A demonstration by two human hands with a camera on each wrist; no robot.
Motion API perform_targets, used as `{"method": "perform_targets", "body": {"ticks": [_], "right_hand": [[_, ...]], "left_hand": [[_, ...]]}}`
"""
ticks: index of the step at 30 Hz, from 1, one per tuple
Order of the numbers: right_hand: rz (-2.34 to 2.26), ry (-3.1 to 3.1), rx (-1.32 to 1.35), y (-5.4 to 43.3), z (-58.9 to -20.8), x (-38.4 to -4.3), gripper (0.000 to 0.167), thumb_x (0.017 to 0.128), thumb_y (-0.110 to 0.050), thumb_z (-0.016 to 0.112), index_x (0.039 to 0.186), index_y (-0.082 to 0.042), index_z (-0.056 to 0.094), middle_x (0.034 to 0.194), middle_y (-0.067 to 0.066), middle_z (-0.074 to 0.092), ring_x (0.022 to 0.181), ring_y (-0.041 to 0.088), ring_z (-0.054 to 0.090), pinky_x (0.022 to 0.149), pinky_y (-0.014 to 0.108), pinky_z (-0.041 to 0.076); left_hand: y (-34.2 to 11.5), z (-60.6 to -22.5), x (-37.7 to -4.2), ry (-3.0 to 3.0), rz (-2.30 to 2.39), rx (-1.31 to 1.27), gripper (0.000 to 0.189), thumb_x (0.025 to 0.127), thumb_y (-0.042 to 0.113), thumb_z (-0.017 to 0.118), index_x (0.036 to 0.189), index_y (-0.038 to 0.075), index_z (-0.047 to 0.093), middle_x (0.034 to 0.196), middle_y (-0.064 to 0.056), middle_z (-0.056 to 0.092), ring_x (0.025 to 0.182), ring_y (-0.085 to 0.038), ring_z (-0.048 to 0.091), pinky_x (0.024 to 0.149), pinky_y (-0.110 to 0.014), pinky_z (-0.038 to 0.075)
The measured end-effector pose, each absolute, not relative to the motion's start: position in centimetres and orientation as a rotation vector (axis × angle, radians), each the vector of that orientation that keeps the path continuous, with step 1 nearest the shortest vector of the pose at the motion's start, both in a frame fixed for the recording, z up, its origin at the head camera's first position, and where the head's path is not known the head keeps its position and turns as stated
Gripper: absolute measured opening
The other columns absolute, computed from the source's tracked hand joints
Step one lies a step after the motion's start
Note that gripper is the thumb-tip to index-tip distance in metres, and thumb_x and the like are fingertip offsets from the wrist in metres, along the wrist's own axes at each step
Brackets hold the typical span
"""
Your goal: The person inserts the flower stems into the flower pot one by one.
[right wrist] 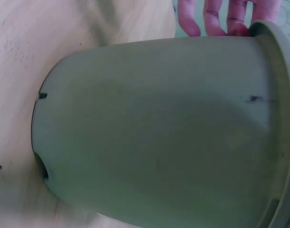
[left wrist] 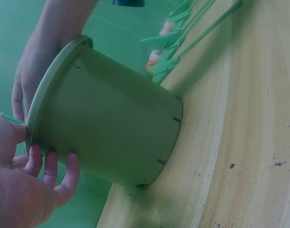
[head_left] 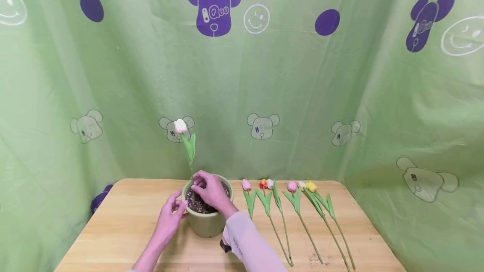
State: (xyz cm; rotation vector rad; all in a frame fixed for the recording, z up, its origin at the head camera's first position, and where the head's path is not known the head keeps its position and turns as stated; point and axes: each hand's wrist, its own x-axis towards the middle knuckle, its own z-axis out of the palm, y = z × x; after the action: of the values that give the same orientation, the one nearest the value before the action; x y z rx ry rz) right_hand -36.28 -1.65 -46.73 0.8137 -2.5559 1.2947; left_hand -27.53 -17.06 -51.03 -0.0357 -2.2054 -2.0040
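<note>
A green flowerpot (head_left: 206,224) with dark, speckled soil (head_left: 201,207) stands on the wooden table, left of the middle. From its left part rises a white artificial tulip (head_left: 180,126) with green leaves, leaning slightly left. My right hand (head_left: 210,189) reaches over the pot and pinches the tulip's stem low down, near the soil. The stem's lower end is hidden by that hand and the rim. At the pot's left side my left hand (head_left: 171,216) holds the rim; in the left wrist view its thumb is at the rim and its fingers touch the outer wall.
Several artificial tulips lie on the table (head_left: 143,205) to the right: a pink one (head_left: 246,185), a red-orange one (head_left: 263,184), a yellow one (head_left: 311,187) and others, stems toward me. Dark crumbs (left wrist: 232,166) dot the wood. A green printed curtain (head_left: 302,79) surrounds the table.
</note>
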Motion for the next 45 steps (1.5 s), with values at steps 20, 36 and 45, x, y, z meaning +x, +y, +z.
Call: {"method": "perform_targets", "body": {"ticks": [20,36,45], "right_hand": [[1.437,-2.447,0.700,1.1,-45.0,-35.7,0.026,0.092,-0.009,0.077,0.117,-0.010,0.071,0.105,0.004,0.072,0.094,0.015,0.069,0.083,0.020,0.062],[1.463,-2.462,0.541,12.9,-46.3,-33.2,0.031,0.092,-0.003,0.074,0.122,-0.010,0.070,0.109,0.009,0.070,0.101,0.023,0.068,0.086,0.028,0.065],[1.373,-2.519,0.208,24.0,-48.8,-31.3,0.034,0.093,-0.002,0.073,0.126,-0.006,0.068,0.115,0.014,0.070,0.104,0.026,0.068,0.094,0.032,0.063]], "left_hand": [[-16.8,-51.0,-27.2,-2.210,-1.994,-0.006,0.057,0.105,0.008,0.057,0.157,0.000,0.035,0.114,-0.019,0.058,0.107,-0.022,0.061,0.095,-0.032,0.064],[-16.9,-50.9,-27.0,-2.212,-2.005,-0.002,0.058,0.106,0.008,0.056,0.158,0.000,0.033,0.117,-0.020,0.058,0.109,-0.022,0.062,0.097,-0.033,0.063],[-16.9,-50.9,-27.0,-2.199,-2.021,-0.014,0.058,0.106,0.006,0.055,0.158,-0.001,0.032,0.116,-0.020,0.058,0.106,-0.017,0.061,0.094,-0.028,0.063]]}}
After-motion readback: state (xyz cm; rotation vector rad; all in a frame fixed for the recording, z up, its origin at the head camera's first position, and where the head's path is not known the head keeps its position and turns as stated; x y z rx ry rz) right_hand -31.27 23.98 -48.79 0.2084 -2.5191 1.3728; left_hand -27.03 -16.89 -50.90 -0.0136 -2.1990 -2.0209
